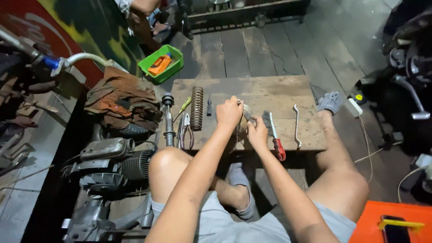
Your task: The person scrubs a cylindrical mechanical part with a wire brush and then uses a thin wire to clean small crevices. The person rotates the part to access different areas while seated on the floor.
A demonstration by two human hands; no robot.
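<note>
A green tray [160, 67] sits on the floor at the far left corner of the bench [270, 87], and in it I see an orange pack [159, 65] lying flat. At the lower right an orange box [382, 213] carries a phone [396, 229] with a yellow band.

The part [245, 112] I'm working on, a small metal piece, sits over the middle of the bench, caught between my two hands and mostly hidden by them. My left hand [228, 112] is curled closed over its left side, knuckles up. My right hand [257, 132] meets it from just below and right, fingers bent onto the part; the two hands are together, touching or nearly so.

Left of my left hand stand a screwdriver [209, 107] and a rusty spring [196, 108], with pliers [185, 132] nearer my knee. Just right of my right hand lies a wire brush [272, 132] with a red handle, then a bent lever [296, 126].
</note>
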